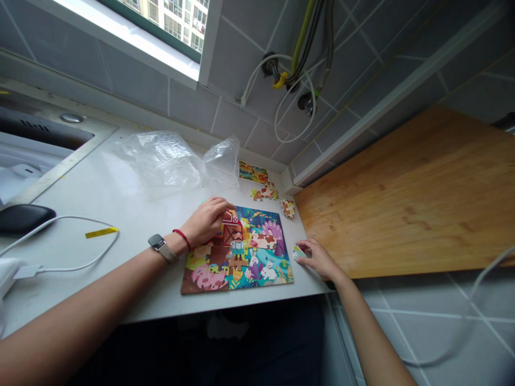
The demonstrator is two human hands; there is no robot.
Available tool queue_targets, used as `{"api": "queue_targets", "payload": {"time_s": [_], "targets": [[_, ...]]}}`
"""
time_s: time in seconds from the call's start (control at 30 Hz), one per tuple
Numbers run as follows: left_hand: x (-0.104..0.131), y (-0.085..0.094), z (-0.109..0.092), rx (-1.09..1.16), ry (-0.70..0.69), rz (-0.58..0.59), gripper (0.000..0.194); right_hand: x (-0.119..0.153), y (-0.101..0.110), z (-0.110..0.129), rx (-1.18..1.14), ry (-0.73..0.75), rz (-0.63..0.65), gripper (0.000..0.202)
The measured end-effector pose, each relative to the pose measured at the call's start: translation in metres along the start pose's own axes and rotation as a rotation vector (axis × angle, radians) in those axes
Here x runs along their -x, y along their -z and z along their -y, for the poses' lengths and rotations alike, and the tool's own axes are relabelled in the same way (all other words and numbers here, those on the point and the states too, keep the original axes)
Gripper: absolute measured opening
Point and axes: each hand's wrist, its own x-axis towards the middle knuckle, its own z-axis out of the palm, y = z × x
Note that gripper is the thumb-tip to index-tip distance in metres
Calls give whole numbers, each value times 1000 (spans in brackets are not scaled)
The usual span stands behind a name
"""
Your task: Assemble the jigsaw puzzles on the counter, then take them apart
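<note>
The right hand (321, 259) pinches a small white-and-green puzzle piece (298, 252) between thumb and fingers, just beside the right edge of the colourful cardboard farm puzzle (259, 257). The left hand (206, 221) lies palm down over the puzzle's upper left part, fingers close together and slightly bent; whether they grip anything I cannot tell. The puzzle lies flat near the front edge of the white counter (137, 214) — its joined pieces show a farmer, a cow, rabbits, a pig and a peacock. A narrow strip of counter separates it from the right hand. Beyond its top edge lie loose puzzle pieces (269, 192), a small piece cluster (287, 208) and a bright printed sheet (252, 171) — with crumpled clear plastic (169, 158) farther left. A wooden board (410, 198) borders the right side.
</note>
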Motion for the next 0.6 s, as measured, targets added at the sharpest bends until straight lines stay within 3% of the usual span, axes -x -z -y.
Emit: {"api": "queue_targets", "payload": {"time_s": [0.23, 0.53, 0.6], "targets": [[-1, 0, 1, -6, -23, -22, 29, 2, -5, 12, -148, -57, -148, 38], [-1, 4, -6, 39, -14, 17, 20, -11, -14, 76, -573, -44, -367, 44], [-1, 5, -7, 45, -21, 18, 20, -13, -18, 88, -685, -65, -356, 45]]}}
